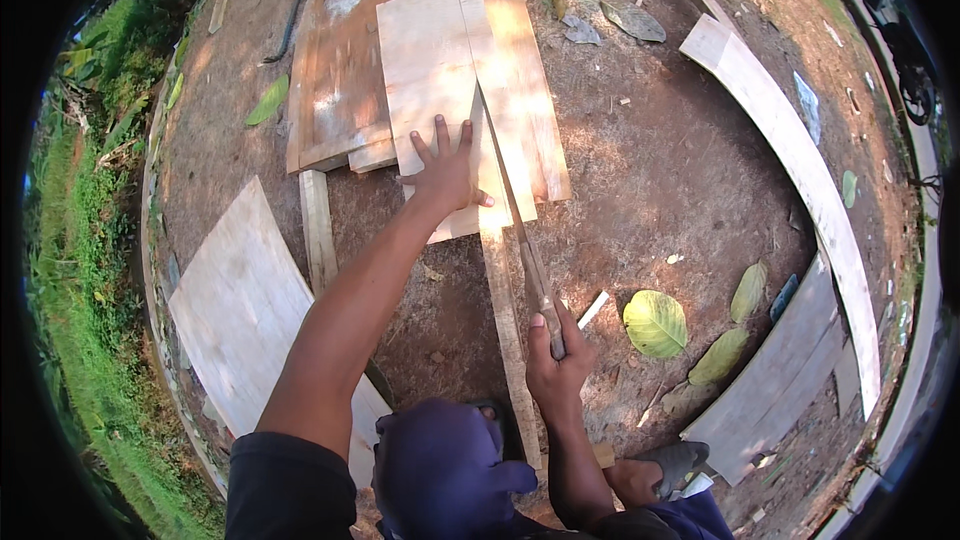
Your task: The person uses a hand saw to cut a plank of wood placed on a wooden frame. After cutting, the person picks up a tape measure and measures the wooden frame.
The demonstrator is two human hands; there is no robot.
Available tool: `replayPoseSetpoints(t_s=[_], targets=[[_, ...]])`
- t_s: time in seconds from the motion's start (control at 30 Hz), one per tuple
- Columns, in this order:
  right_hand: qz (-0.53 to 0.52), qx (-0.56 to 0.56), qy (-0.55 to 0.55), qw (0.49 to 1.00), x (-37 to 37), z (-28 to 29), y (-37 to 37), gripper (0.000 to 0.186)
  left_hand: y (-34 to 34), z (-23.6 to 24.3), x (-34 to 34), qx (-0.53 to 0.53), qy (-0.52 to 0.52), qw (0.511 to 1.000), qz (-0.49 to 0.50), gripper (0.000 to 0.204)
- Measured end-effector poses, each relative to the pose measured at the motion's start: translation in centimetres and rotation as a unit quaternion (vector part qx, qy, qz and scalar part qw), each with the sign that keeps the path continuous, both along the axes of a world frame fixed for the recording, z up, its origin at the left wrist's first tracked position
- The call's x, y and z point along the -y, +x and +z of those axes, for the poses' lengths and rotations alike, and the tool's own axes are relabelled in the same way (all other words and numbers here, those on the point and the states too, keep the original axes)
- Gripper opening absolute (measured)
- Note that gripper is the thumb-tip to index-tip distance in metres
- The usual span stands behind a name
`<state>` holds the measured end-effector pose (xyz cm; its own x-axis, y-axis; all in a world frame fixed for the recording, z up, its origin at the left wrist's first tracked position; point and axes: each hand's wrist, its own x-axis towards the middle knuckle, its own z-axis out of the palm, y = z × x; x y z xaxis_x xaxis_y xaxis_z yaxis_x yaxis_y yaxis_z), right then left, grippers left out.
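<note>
My left hand (pixel 443 172) lies with fingers spread on a pale plywood sheet (pixel 420 50), left of a long cut line. My right hand (pixel 557 365) grips the handle of a handsaw (pixel 519 217), whose blade runs up into the cut in the sheet. Another pale board (pixel 538 130) lies beneath the sheet's right side. Under them are a reddish wooden box frame (pixel 332 70) and a narrow beam (pixel 510 350) running toward me.
Loose plywood (pixel 240 305) lies at left. A long pale strip (pixel 800 150) and greyish boards (pixel 760 380) lie at right. Leaves (pixel 655 323) litter the dirt. Grass (pixel 100 340) edges the left; a dark wheeled vehicle (pixel 895 50) stands far right. My sandalled foot (pixel 668 470) is near the lower edge.
</note>
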<state>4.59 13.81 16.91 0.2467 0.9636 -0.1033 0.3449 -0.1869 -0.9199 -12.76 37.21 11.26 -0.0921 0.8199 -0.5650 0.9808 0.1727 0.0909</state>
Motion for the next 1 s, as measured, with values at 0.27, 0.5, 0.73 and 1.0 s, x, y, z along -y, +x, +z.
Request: replayPoseSetpoints(t_s=[0.27,0.5,0.73,1.0], targets=[[-0.026,-0.022,0.033,0.999,-7.0,-2.9,-3.4,0.037,-0.3,-0.9,0.0,-0.013,0.003,1.0,-0.008,0.141],[-0.02,0.0,0.002,1.0,2.4,-1.6,-1.3,0.037,-0.4,-0.5,0.0,0.005,0.02,1.0,-0.001,0.141],[-0.028,0.034,0.07,0.997,-10.8,-4.5,-5.0,0.038,-0.2,-0.5,0.1,0.018,0.003,1.0,0.009,0.14],[-0.001,0.015,0.014,1.0,3.2,-2.1,-0.8,0.041,-0.5,0.3,0.0,0.008,0.002,1.0,0.014,0.138]])
